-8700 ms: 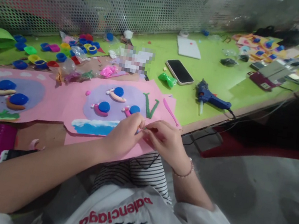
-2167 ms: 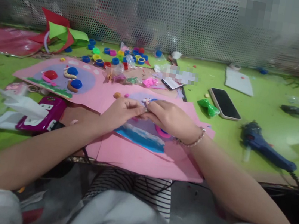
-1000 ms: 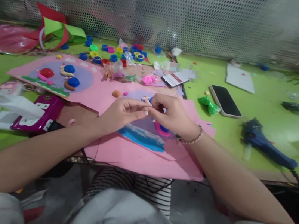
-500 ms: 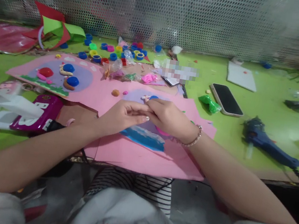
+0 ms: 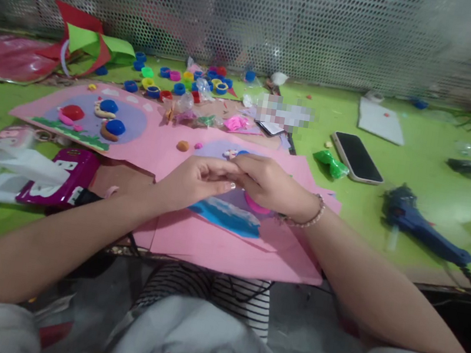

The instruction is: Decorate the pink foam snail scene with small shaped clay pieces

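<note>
My left hand (image 5: 199, 181) is turned palm up, its fingers tucked under those of my right hand (image 5: 272, 187). The right hand, with a beaded bracelet at its wrist, lies palm down across it. Both are closed together, and whatever is between them is hidden. Just below them is a pink sheet (image 5: 223, 255) with a blue and white strip (image 5: 229, 218) and a partly covered lilac circle. Beyond the fingers, a small clay figure (image 5: 230, 154) shows on that circle. A brown clay lump (image 5: 183, 145) and a small pink one (image 5: 198, 145) lie to the left.
At left is a pink sheet with clay snails (image 5: 111, 128) and a purple tissue box (image 5: 77, 172). Several small coloured tubs (image 5: 179, 89) stand at the back. A phone (image 5: 357, 157), green clay in wrap (image 5: 331, 163) and a glue gun (image 5: 424, 225) are at right.
My right hand and wrist have shifted slightly to the right over the left palm, uncovering more of a pink shape beneath. The left hand has barely moved.
</note>
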### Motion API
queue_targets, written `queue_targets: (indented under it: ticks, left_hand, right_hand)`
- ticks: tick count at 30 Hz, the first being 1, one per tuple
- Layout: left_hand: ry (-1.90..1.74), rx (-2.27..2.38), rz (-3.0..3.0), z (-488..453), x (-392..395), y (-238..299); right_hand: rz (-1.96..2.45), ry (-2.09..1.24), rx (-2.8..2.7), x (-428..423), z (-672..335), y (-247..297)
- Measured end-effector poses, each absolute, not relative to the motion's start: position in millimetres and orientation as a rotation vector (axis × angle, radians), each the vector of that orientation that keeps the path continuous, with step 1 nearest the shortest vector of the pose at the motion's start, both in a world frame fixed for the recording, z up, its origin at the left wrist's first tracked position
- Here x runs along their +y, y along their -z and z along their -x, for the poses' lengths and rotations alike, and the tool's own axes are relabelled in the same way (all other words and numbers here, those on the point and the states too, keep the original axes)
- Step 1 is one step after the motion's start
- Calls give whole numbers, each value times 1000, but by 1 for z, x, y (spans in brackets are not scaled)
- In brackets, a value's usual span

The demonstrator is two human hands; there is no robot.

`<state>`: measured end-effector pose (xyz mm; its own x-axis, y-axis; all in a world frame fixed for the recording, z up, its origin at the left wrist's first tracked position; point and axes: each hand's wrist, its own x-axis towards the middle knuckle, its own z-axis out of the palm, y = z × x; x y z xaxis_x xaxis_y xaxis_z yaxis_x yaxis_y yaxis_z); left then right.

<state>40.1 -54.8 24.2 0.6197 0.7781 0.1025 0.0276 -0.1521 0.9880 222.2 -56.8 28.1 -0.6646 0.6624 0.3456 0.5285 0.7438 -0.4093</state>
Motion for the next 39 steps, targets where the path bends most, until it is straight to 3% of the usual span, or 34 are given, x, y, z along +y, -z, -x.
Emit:
queue_targets:
  ticks: [12, 26, 39]
  left_hand:
    - [-819, 610, -1238, -38, -50, -14]
    - [-770, 699, -1357, -36, -46, -11]
    - [-695, 595, -1455, -33, -50, -12]
  right_hand:
    - [823, -446, -2405, -52, -227, -30]
    - [883, -220, -2412, -56, -225, -28]
    - [913, -233, -2376, -55, -227, -28]
